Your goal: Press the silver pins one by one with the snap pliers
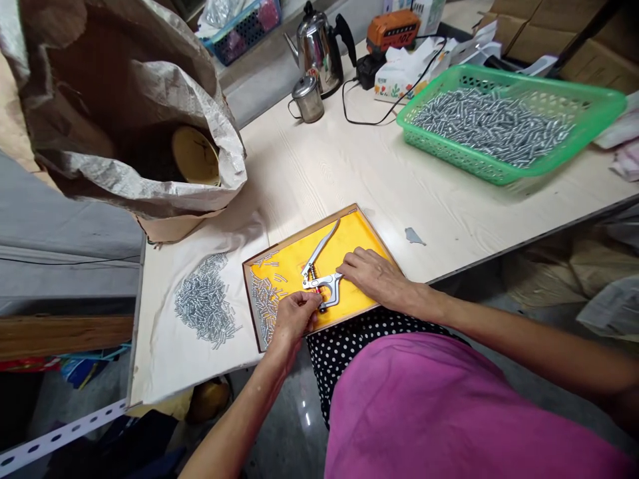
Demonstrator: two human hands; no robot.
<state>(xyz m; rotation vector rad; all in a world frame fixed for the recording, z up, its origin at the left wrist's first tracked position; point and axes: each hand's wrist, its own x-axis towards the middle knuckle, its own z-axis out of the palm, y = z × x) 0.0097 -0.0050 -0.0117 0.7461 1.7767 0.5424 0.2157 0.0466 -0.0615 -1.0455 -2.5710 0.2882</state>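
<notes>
- A pale wood-grain bench (319, 173) runs across the frame, seen from above by a seated person in a pink top and a dotted black garment.
- Centre of the frame: a shallow tray (362, 233) with a yellow base, set at a slant at the bench's near edge.
- In the tray: silver pliers (314, 283) with a spring, lying right of centre, one long handle angled toward the top of the frame.
- Left hand (298, 313), below the pliers: thumb and forefinger pinched together at the tool's red part; I cannot tell whether a small piece is between them.
- Right hand (372, 276), to the right: fingers closed on the right end of the tool's frame.
- Left part of the tray: loose small metal pins (267, 303).
- Lower left of the frame: a heap of similar pins (204, 306) on a pale cloth (162, 352).
- Upper left: a large open sack (229, 169), a round yellowish object (196, 156) inside.
- Upper centre: a steel kettle (319, 50) beside a lidded metal cup (308, 103).
- Upper right: a green basket (456, 159) with many metal pieces (494, 123); behind it, an orange battery pack (393, 30).
</notes>
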